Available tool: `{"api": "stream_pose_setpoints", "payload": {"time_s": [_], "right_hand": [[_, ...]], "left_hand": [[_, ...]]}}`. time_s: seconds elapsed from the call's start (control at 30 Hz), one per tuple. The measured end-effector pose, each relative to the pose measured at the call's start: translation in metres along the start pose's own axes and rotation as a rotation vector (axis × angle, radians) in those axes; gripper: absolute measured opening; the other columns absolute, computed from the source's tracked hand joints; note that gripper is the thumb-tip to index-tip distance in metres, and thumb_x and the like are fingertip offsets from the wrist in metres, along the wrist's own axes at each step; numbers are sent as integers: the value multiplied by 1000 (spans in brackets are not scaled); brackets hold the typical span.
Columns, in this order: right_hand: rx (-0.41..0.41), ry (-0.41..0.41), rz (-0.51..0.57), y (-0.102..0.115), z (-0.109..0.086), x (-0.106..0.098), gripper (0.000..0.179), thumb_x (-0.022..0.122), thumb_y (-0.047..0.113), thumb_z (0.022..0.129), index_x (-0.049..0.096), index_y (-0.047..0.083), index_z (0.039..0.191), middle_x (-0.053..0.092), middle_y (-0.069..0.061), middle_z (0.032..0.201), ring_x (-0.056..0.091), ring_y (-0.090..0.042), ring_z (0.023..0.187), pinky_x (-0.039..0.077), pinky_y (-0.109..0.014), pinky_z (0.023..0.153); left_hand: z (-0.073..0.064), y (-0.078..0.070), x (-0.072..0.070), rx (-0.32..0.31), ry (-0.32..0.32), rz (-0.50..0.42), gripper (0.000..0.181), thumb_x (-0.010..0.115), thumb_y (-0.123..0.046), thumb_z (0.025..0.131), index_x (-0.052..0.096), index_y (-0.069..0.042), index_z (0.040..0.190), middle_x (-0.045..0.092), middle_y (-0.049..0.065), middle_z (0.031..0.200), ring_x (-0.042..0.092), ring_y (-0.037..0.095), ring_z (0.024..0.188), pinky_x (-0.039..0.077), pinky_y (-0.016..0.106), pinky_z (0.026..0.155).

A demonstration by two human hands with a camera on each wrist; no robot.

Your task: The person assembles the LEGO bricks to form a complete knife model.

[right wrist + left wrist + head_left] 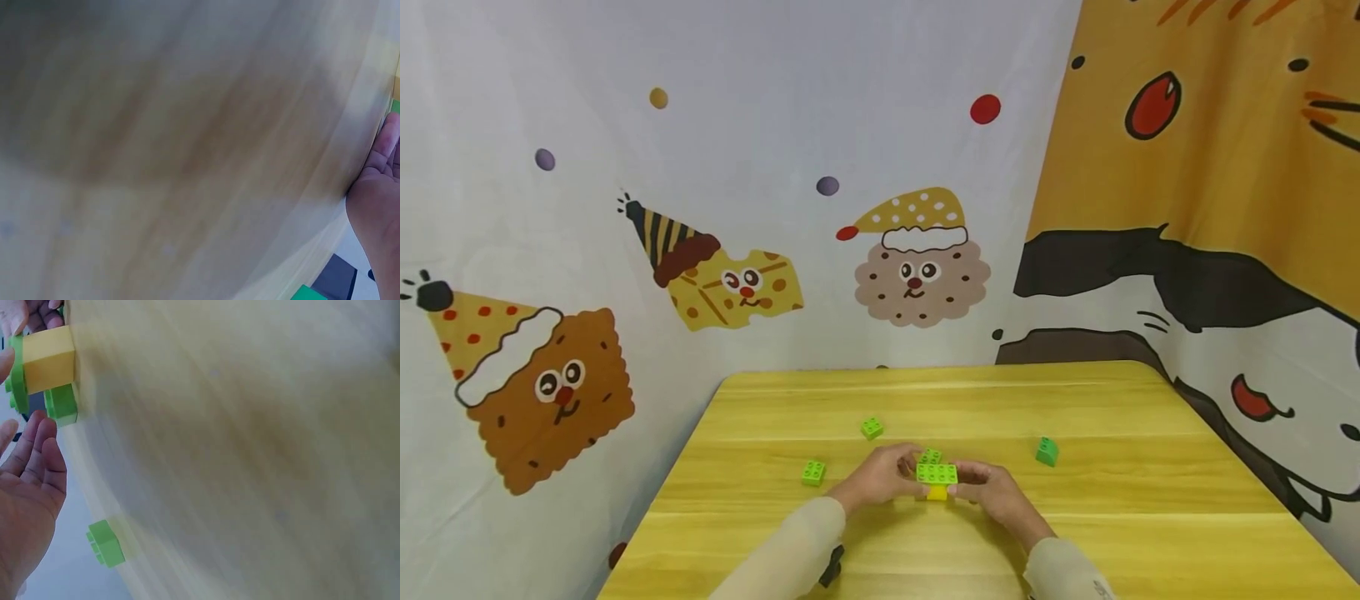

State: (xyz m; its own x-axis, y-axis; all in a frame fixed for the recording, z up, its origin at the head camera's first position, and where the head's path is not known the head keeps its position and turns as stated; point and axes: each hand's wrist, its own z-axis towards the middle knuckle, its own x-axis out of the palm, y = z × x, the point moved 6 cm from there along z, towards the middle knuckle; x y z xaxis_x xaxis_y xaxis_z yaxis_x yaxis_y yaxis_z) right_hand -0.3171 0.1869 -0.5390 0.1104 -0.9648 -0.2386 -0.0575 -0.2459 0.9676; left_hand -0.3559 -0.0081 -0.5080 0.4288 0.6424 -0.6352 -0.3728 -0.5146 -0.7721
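Note:
A lime-green, eight-studded toy building brick [937, 473] sits on top of a yellow block [49, 359] at the middle of the table. My left hand [887, 475] holds the green brick from its left side, thumb at the near corner. From the right, my right hand [996, 490] grips the same brick, thumb by its near right corner. The lower fingers of the left hand stay off the bricks in the left wrist view. Just behind the stack, a small lime-green brick [931, 455] stands on the table. Only an edge of the stack shows in the right wrist view.
On the wood-grain table [760, 533], one small lime-green brick [813, 473] lies left of my left hand, and another [872, 428] lies farther back. A darker green brick with a rounded side [1047, 452] is at the right. A cartoon-printed cloth [737, 125] hangs behind the table.

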Motion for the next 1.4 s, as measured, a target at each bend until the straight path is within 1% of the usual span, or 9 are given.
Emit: {"api": "stream_pose_setpoints", "payload": {"time_s": [0.1, 0.33, 0.63, 0.77, 0.93, 1.07, 1.2, 1.3, 1.4], "right_hand": [[-1, 0, 3, -1, 1, 0, 48, 80, 16, 85, 65, -1, 127, 67, -14, 118, 62, -25, 104, 52, -41, 84], [-26, 16, 13, -1, 1, 0, 49, 80, 17, 85, 64, -1, 128, 67, -15, 118, 63, -25, 105, 53, -39, 84], [-30, 36, 20, -1, 0, 2, 51, 80, 19, 85, 64, -2, 128, 67, -15, 118, 63, -26, 105, 53, -38, 86], [-34, 40, 20, -1, 0, 2, 52, 81, 20, 84, 63, -3, 128, 67, -16, 118, 63, -26, 105, 53, -38, 86], [-33, 33, 19, -1, 1, 2, 53, 81, 20, 84, 63, -3, 128, 67, -16, 119, 63, -25, 105, 53, -38, 86], [-32, 28, 15, 0, 1, 1, 52, 81, 19, 84, 64, -3, 128, 67, -15, 119, 63, -24, 104, 53, -36, 85], [-34, 24, 4, 1, 1, 1, 51, 80, 19, 85, 63, -3, 128, 67, -15, 119, 63, -25, 105, 53, -37, 86], [-33, 20, -4, 2, 0, 1, 52, 80, 20, 85, 64, -3, 128, 67, -15, 119, 63, -25, 105, 52, -39, 87], [-23, 19, -6, 1, -1, 1, 52, 80, 21, 85, 64, -1, 128, 67, -14, 120, 63, -25, 106, 52, -39, 88]], "left_hand": [[-3, 0, -6, -7, -12, -8, 67, 83, -33, 82, 56, -10, 139, 60, -4, 104, 58, 13, 96, 50, 31, 80], [-11, -1, -22, -12, -55, -30, 63, 80, -34, 85, 57, -11, 139, 62, 5, 113, 57, 20, 102, 49, 35, 82], [-23, 8, -46, 20, -99, -79, 57, 77, -33, 88, 58, -14, 138, 62, 12, 117, 56, 25, 103, 47, 39, 83], [-30, 21, -60, 10, -121, -104, 57, 77, -31, 89, 57, -12, 139, 61, 14, 119, 55, 28, 105, 47, 42, 85], [-41, 36, -76, -5, -152, -91, 59, 75, -29, 90, 54, -4, 140, 60, 17, 119, 55, 32, 108, 47, 44, 87], [-52, 48, -88, -26, -183, -83, 61, 76, -32, 90, 54, -5, 140, 60, 18, 120, 54, 34, 109, 48, 44, 85], [-62, 61, -103, -73, -233, -91, 60, 77, -34, 89, 56, -9, 139, 60, 16, 120, 54, 33, 111, 47, 46, 89], [-69, 72, -114, -129, -276, -102, 58, 77, -33, 88, 58, -12, 139, 60, 14, 120, 54, 29, 111, 45, 47, 91], [-76, 82, -123, -174, -312, -106, 58, 78, -31, 88, 58, -11, 138, 61, 12, 119, 54, 25, 109, 46, 46, 91]]}}
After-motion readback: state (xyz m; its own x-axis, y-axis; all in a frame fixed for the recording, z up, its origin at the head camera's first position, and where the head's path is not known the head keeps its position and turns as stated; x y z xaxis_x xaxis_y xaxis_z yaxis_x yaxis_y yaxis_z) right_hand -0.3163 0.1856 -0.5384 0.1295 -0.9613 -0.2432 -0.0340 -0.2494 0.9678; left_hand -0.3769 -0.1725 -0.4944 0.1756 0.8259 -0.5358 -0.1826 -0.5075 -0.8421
